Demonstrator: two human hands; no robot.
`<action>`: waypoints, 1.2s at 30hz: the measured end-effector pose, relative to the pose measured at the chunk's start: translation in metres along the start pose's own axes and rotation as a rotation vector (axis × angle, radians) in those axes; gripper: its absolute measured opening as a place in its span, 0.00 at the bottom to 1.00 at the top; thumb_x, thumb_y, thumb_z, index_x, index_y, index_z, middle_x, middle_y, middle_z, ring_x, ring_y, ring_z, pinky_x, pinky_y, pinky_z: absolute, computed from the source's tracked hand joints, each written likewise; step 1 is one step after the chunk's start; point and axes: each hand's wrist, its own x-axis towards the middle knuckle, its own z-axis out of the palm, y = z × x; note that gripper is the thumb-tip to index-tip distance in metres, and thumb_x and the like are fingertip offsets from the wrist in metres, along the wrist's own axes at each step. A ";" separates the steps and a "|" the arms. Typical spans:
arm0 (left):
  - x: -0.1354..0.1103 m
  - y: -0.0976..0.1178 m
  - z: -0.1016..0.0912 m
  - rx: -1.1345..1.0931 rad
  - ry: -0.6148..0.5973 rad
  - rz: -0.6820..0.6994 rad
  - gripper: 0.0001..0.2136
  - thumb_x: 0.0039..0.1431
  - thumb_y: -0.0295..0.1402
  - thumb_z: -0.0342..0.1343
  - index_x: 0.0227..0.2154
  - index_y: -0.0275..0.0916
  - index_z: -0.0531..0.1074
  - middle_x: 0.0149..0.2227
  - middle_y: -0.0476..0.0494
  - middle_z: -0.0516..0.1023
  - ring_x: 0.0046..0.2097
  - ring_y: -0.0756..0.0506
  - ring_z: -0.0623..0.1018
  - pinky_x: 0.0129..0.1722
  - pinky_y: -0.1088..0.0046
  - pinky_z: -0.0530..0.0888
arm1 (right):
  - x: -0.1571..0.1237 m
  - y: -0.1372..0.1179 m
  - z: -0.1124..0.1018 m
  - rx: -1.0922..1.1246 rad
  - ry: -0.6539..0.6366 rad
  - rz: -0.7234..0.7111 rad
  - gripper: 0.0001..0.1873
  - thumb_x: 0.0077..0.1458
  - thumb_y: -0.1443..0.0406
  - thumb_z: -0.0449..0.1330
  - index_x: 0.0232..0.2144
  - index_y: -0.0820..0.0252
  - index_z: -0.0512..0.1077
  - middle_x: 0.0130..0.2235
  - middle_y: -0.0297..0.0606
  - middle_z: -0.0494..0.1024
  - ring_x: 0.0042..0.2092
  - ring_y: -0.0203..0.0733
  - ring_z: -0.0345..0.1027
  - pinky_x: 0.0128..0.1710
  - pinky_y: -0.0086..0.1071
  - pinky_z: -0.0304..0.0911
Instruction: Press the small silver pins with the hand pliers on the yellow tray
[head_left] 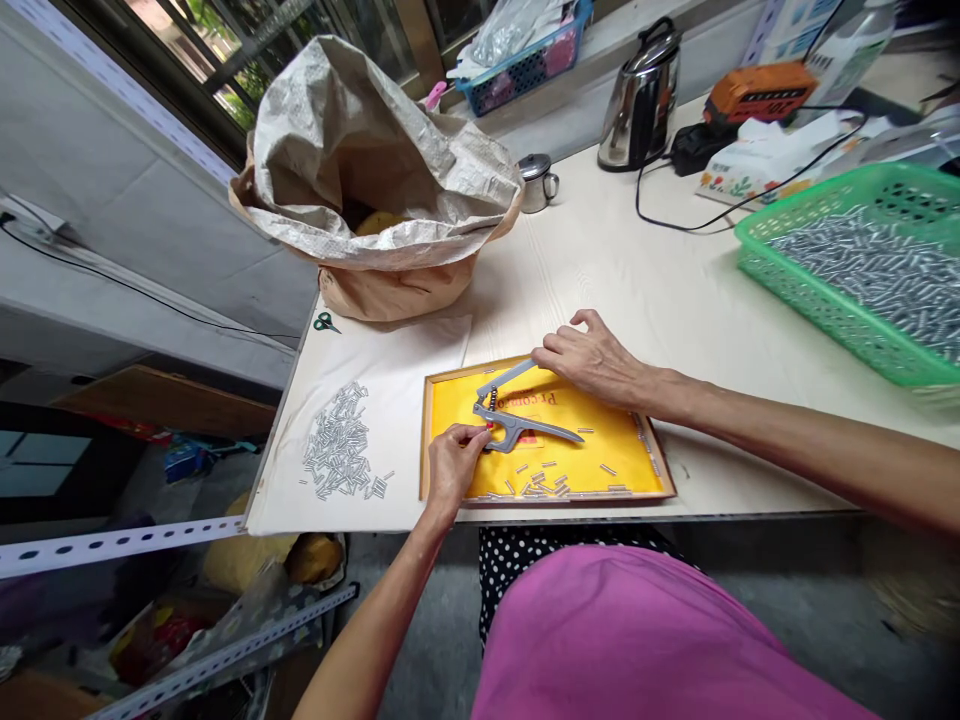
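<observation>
Over a shallow tray with a yellow lining (454, 398), a grey pair of spring-loaded pliers (551, 430) is spread wide. My right hand (592, 365) is closed on the end of its upper handle. At the tool's head, my left hand (452, 462) pinches with thumb and forefinger beside a tiny red spot; what lies between those fingertips is too small to make out. Small metal tubes (553, 488) are scattered along the tray's near side. To the left, a pile of similar silvery pieces (337, 445) rests on the white table surface.
Behind the tray stands a large open woven sack (405, 285). Green-handled scissors (326, 322) lie near the left edge. A green basket (832, 330) of metal pieces is at right. A steel cup (535, 185), kettle (637, 110) and black cord (694, 228) are farther back.
</observation>
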 end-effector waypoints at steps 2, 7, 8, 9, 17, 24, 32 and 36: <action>0.001 0.000 -0.001 0.057 -0.011 0.018 0.06 0.55 0.33 0.61 0.30 0.35 0.81 0.34 0.41 0.84 0.35 0.45 0.81 0.36 0.72 0.75 | 0.001 0.000 0.001 0.011 -0.007 0.003 0.17 0.66 0.72 0.42 0.38 0.57 0.70 0.34 0.38 0.76 0.34 0.41 0.58 0.47 0.42 0.43; 0.006 0.000 -0.003 0.192 -0.029 0.063 0.07 0.55 0.32 0.60 0.25 0.36 0.79 0.30 0.43 0.82 0.33 0.46 0.80 0.34 0.73 0.72 | 0.002 -0.002 0.009 0.060 -0.050 0.044 0.14 0.66 0.70 0.44 0.41 0.57 0.68 0.37 0.40 0.75 0.37 0.44 0.59 0.43 0.41 0.43; 0.007 0.001 -0.004 0.211 -0.035 0.079 0.07 0.55 0.32 0.60 0.25 0.36 0.79 0.29 0.44 0.82 0.33 0.47 0.79 0.34 0.74 0.72 | 0.001 -0.003 0.012 0.069 -0.058 0.057 0.13 0.66 0.70 0.44 0.41 0.56 0.68 0.37 0.41 0.75 0.37 0.44 0.59 0.42 0.41 0.43; 0.008 0.002 -0.004 0.231 -0.042 0.094 0.06 0.55 0.31 0.60 0.25 0.36 0.79 0.29 0.44 0.82 0.32 0.47 0.79 0.34 0.74 0.71 | 0.000 -0.003 0.014 0.074 -0.068 0.066 0.13 0.66 0.69 0.45 0.42 0.56 0.68 0.38 0.41 0.75 0.38 0.45 0.59 0.41 0.40 0.43; 0.018 0.003 -0.009 0.281 -0.210 0.023 0.07 0.54 0.31 0.58 0.24 0.37 0.78 0.20 0.48 0.77 0.23 0.49 0.74 0.25 0.76 0.67 | -0.005 -0.005 0.024 0.153 -0.130 0.078 0.15 0.66 0.69 0.45 0.46 0.54 0.69 0.39 0.41 0.74 0.41 0.47 0.59 0.41 0.39 0.46; 0.016 0.004 -0.012 0.273 -0.240 -0.049 0.07 0.53 0.31 0.59 0.24 0.36 0.78 0.23 0.47 0.79 0.23 0.49 0.76 0.25 0.76 0.69 | -0.008 -0.018 0.028 0.295 -0.122 0.093 0.19 0.66 0.55 0.49 0.49 0.63 0.69 0.44 0.49 0.72 0.44 0.50 0.58 0.42 0.39 0.50; 0.014 -0.001 -0.014 0.291 -0.274 -0.048 0.08 0.55 0.32 0.59 0.25 0.35 0.79 0.25 0.45 0.80 0.24 0.50 0.76 0.26 0.77 0.70 | -0.019 -0.035 0.018 0.331 -0.221 0.097 0.54 0.52 0.32 0.47 0.64 0.69 0.57 0.49 0.55 0.70 0.48 0.57 0.59 0.47 0.48 0.53; 0.013 -0.006 -0.014 0.282 -0.286 -0.040 0.08 0.55 0.32 0.59 0.24 0.35 0.78 0.22 0.46 0.78 0.24 0.50 0.75 0.26 0.77 0.68 | -0.020 -0.044 0.006 0.346 -0.288 0.116 0.57 0.48 0.34 0.53 0.66 0.70 0.53 0.51 0.56 0.70 0.49 0.60 0.59 0.48 0.51 0.54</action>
